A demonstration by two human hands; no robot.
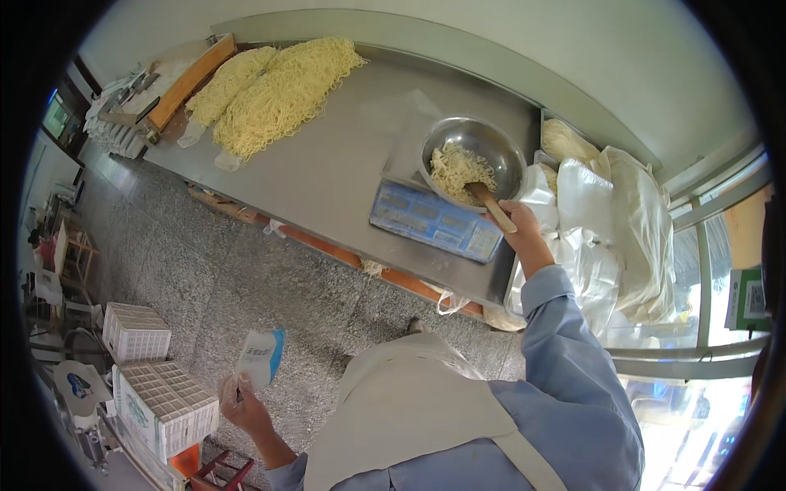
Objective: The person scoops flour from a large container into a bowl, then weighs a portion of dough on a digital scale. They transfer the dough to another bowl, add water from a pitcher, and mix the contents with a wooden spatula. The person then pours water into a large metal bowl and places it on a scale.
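A person in blue sleeves and a white apron, seen at the front edge of a grey metal worktop (327, 184). The right grip (522, 225) is closed round the handle of a brown, flat-bladed wooden spoon (496, 211); the blade dips into a round, shiny steel bowl (509, 159) near the worktop's right edge. Within the bowl, a pale yellow, loose, lumpy mass (458, 168) lies gathered toward the left wall. Directly before the bowl, near the front right corner, sits the blue rectangular panel of a scale (434, 222); whether the bowl rests wholly on its plate cannot be told. The left grip (250, 412) pinches a small white-and-blue plastic packet (262, 360) over the floor, well apart from the front edge; whether the packet is open is unclear.

For sound handling of the spoon, short strokes low along the wall would probably lift the mass without throwing crumbs over the rim. With no hand steadying the bowl, sideways pressure could slide it, so light force seems wise. The wrist is best held clear of the rim and panel. The packet is better upright and away from the loose pale-yellow noodles (286, 98) at the back left corner.
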